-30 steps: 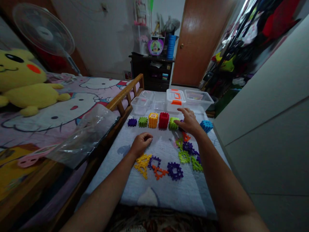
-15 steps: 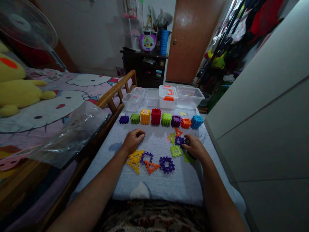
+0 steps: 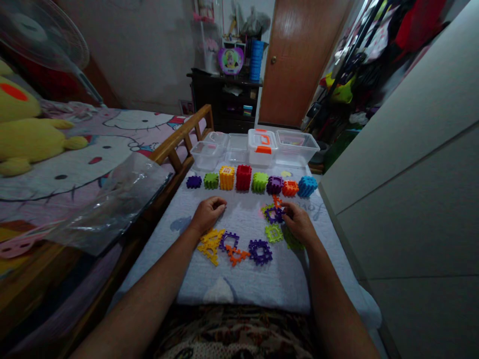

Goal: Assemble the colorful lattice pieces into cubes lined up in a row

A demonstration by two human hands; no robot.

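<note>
My right hand (image 3: 298,220) pinches the edge of a purple square building-block piece (image 3: 274,215) with an open centre, which overlaps a green piece (image 3: 265,208). An orange piece (image 3: 277,201) lies just beyond it. Below are a light green square frame (image 3: 274,233) and another green piece (image 3: 294,243), partly under my wrist. My left hand (image 3: 208,214) rests on the cloth, fingers curled in, with nothing visible in it. Nearer me lie yellow triangle pieces (image 3: 211,244), a purple square frame (image 3: 229,241), an orange triangle (image 3: 237,255) and a purple piece with a round hole (image 3: 260,252).
Stacks of pieces sorted by colour, among them a red stack (image 3: 243,178) and a blue stack (image 3: 307,186), line the table's far part. Behind them stand clear plastic boxes (image 3: 297,144) and an orange-latched lidded box (image 3: 262,148). A wooden bed rail (image 3: 179,137) borders the left; a white cabinet (image 3: 411,149) the right.
My right hand has shifted slightly left and away from me with the purple piece, which now covers more of the green piece. My left hand stays in place. The view has tilted a little.
</note>
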